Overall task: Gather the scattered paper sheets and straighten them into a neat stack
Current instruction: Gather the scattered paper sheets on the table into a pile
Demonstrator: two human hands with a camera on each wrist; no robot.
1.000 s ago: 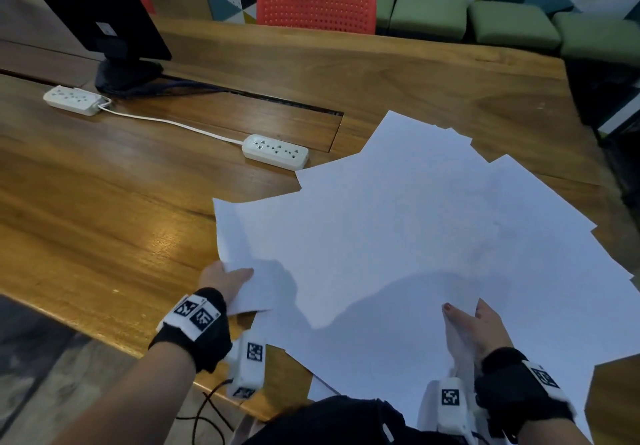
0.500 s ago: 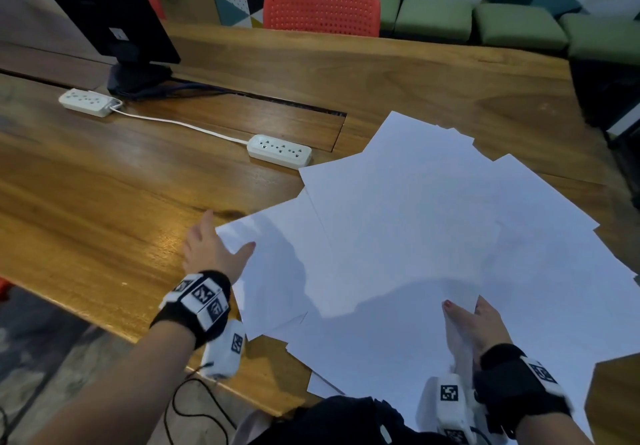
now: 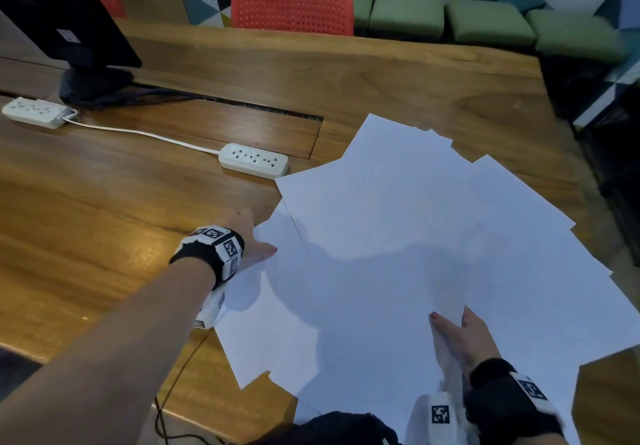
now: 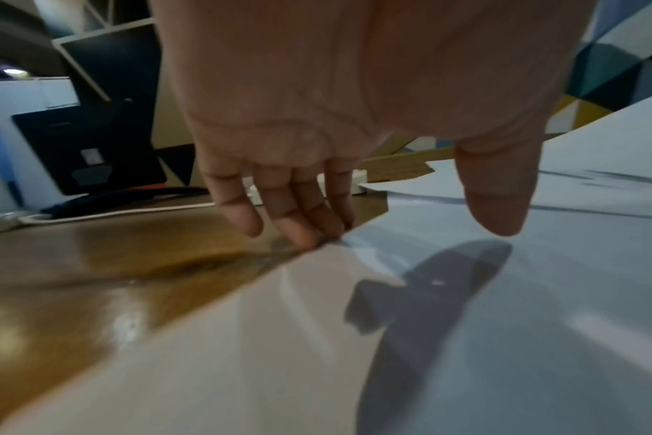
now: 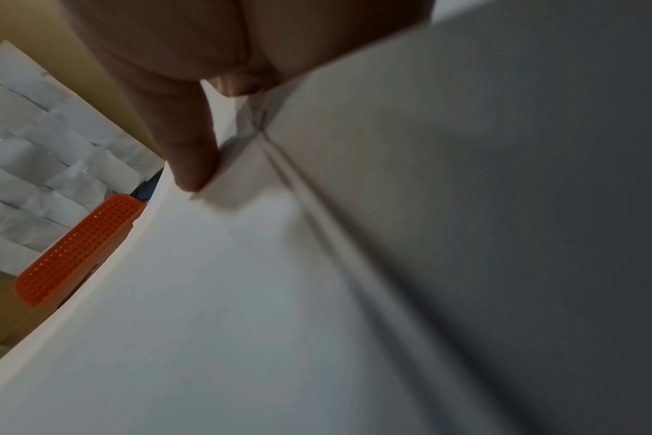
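Right hand: grip pinched on near edge of paper sheets, thumb on top, fingers underneath, edge lifted off the surface. Left hand: fingers nearly straight, tips touching left corner of the spread where paper meets wood; thumb held above a sheet, holding nothing. Sheets fanned and overlapping across right half of the wooden surface, some overhanging near edge. No containers in view. Beyond the paper: white power strip just beside the far-left sheet, second strip far left, cable between. Black monitor at back left. Red chair, green cushions, patterned wall behind
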